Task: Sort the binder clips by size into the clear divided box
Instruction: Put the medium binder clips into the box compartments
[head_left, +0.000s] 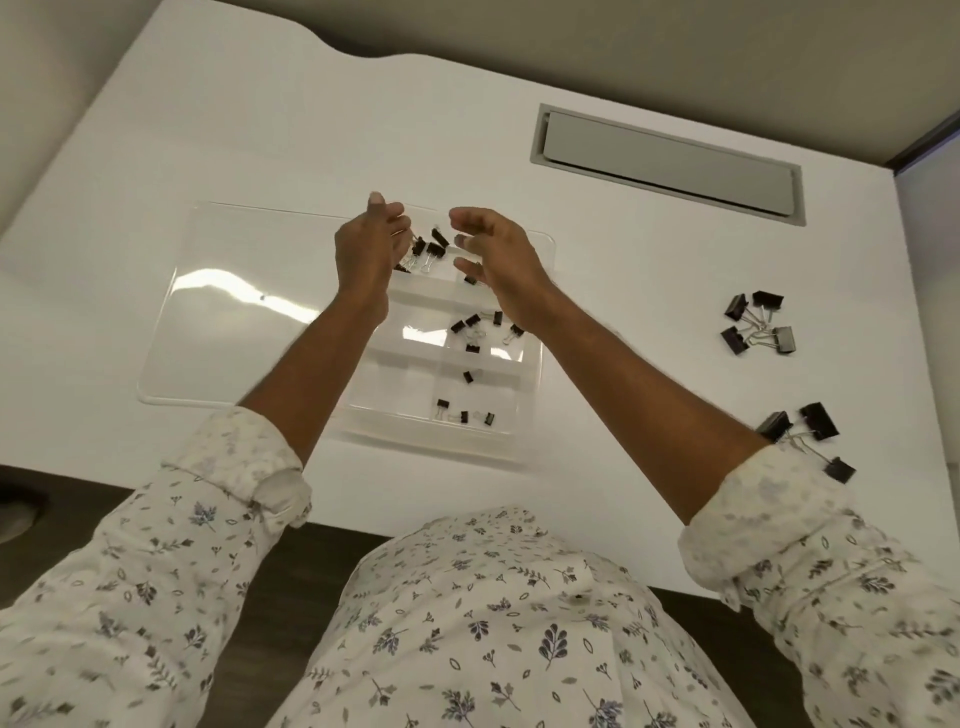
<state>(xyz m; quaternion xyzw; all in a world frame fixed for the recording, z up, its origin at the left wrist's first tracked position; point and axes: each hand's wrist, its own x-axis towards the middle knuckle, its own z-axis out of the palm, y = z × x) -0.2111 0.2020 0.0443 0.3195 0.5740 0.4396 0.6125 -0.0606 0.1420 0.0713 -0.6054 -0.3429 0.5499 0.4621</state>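
The clear divided box (535, 374) lies open at frame centre, its lid (234, 322) flat to the left. An upper compartment holds medium black clips (428, 249), lower ones hold small clips (475, 330). The large clips (758, 322) lie loose at the right.

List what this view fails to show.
Head view: the left hand turns its back, hiding whether it holds a clip.
Head view: clips in the far compartment sit partly behind that hand.
Head view: clips by the right sleeve lie partly under the right forearm.

Glossy clear plastic box (527, 395); matt white table (623, 312); patterned cloth sleeves (156, 545)
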